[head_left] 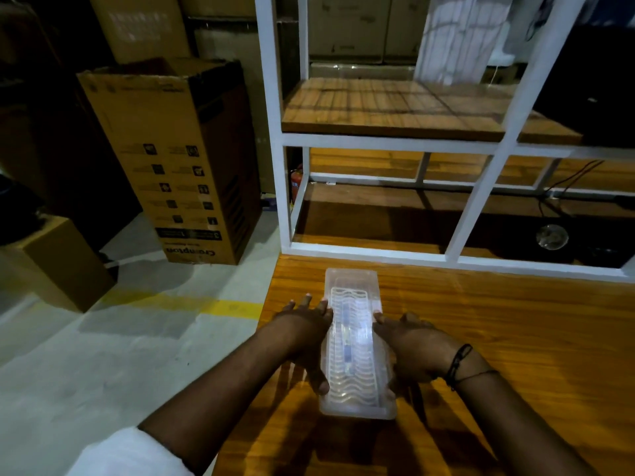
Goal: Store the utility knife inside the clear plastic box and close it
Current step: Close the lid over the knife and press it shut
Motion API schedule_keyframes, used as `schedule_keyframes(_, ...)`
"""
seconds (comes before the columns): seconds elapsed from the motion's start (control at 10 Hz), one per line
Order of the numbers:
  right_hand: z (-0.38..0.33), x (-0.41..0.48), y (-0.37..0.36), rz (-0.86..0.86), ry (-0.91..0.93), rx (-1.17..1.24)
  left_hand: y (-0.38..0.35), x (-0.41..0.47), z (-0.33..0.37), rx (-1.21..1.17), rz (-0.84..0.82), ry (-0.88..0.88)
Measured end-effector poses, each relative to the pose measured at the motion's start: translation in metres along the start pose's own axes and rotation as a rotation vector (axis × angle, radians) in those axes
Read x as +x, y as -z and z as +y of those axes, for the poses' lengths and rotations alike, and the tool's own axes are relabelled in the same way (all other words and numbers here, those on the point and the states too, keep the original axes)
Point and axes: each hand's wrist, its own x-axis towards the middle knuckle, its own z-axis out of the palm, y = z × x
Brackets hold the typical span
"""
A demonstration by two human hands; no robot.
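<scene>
- While the clear plastic box (355, 341) lies lengthwise on the wooden surface (498, 338), the utility knife (346, 341) shows inside, under its lid.
- Left hand (305, 333) presses the box's left edge, fingers spread.
- Right hand (410, 348) grips its right edge likewise.

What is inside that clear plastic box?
Through the ribbed lid of the clear plastic box a long, slim blue and white object shows, probably the utility knife. The wavy ribs blur its details, so its blade cannot be seen.
</scene>
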Motion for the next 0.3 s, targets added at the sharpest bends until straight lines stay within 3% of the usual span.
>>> schedule_keyframes(0.1, -0.002, -0.003, 0.003, 0.018, 0.011, -0.002, 0.001, 0.0, 0.0, 0.009, 0.005, 0.006)
schedule_keyframes(0.3, -0.001, -0.004, 0.033, 0.262, -0.002, 0.089, 0.008, -0.006, -0.007, -0.21, 0.218, -0.004)
